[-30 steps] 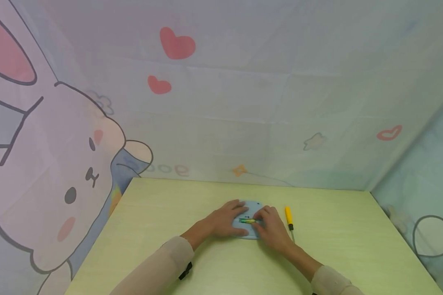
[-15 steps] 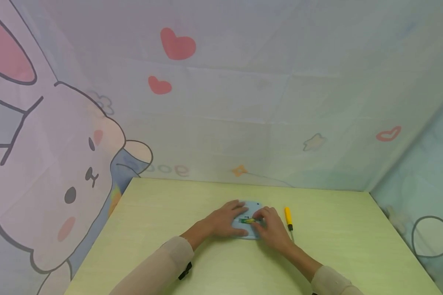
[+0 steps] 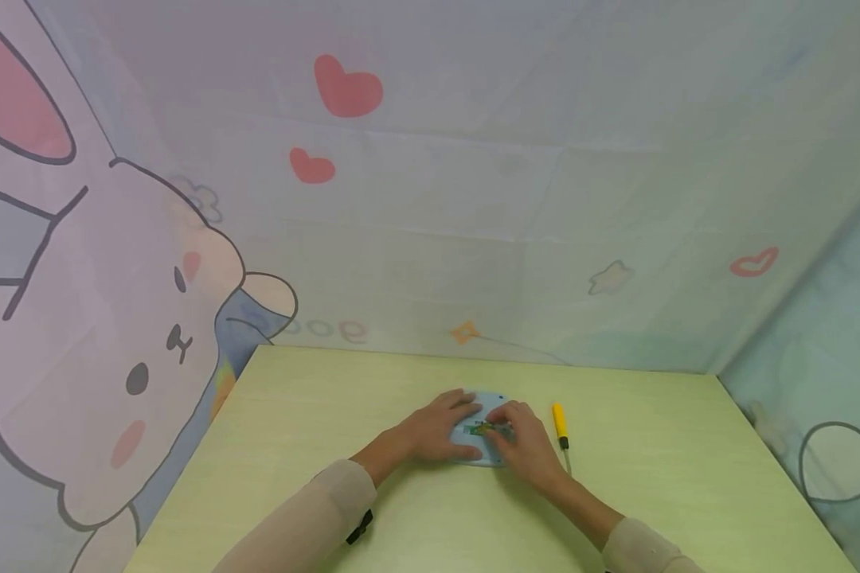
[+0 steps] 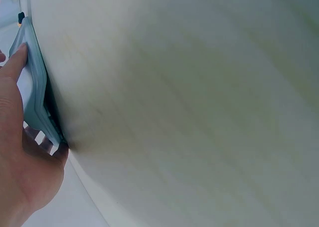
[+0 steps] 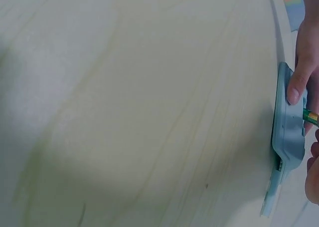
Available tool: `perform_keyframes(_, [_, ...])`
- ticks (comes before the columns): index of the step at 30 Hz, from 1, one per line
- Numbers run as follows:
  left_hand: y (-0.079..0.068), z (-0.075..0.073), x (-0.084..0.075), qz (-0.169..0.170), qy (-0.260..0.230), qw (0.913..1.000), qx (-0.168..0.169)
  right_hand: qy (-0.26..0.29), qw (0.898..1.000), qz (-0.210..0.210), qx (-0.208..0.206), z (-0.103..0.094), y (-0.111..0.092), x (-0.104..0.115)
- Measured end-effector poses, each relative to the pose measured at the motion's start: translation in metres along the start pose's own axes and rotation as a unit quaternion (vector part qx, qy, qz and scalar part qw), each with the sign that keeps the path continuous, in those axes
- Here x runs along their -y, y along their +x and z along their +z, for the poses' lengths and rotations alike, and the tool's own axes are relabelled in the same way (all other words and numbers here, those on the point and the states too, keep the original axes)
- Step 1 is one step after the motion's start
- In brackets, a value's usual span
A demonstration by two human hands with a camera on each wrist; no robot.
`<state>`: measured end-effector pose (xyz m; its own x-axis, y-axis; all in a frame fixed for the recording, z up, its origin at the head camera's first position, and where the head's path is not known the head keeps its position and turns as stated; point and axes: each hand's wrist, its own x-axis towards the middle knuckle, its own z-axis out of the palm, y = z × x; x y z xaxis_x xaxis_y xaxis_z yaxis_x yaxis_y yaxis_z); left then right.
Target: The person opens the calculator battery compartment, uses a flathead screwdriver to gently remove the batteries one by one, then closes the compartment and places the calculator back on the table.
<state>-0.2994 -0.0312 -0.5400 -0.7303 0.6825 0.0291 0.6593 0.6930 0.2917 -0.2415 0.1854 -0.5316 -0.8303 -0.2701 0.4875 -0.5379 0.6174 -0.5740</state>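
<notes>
A light blue plastic casing (image 3: 491,404) with rounded corners lies on the table. My left hand (image 3: 433,430) holds it from the left, thumb and fingers spread on its face and edges. From the right, my right hand (image 3: 529,447) pinches a green and yellow battery (image 3: 476,430) at the middle of the casing, where a small slot shows. In the right wrist view, the battery (image 5: 310,116) sticks out from the casing's face (image 5: 289,132). My fingertips hide its right end. How deep it sits I cannot tell.
A screwdriver (image 3: 560,422) with a yellow handle lies to the right of the casing, beside my right hand. The pale yellow-green table (image 3: 315,398) ends at a printed cloth backdrop (image 3: 430,239) behind and at the sides.
My right hand has shifted slightly left over the casing, and less of the battery shows past its fingertips. The left hand and the screwdriver stay put.
</notes>
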Motion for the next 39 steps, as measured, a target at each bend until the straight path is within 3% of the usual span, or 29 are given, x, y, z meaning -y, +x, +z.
perform_keyframes(21, [-0.002, -0.003, -0.002, -0.010, -0.011, 0.9999, 0.005, 0.019, 0.999, 0.006, -0.033, -0.007, 0.003, 0.015])
perform_keyframes(33, [0.000, 0.000, -0.001, -0.011, -0.012, 0.9999, 0.004, 0.033, 0.997, 0.046, -0.054, -0.017, -0.001, 0.007])
perform_keyframes(39, [0.002, 0.001, 0.001, -0.008, -0.011, 0.9999, -0.002, 0.047, 0.996, 0.042, -0.062, -0.023, -0.001, 0.005])
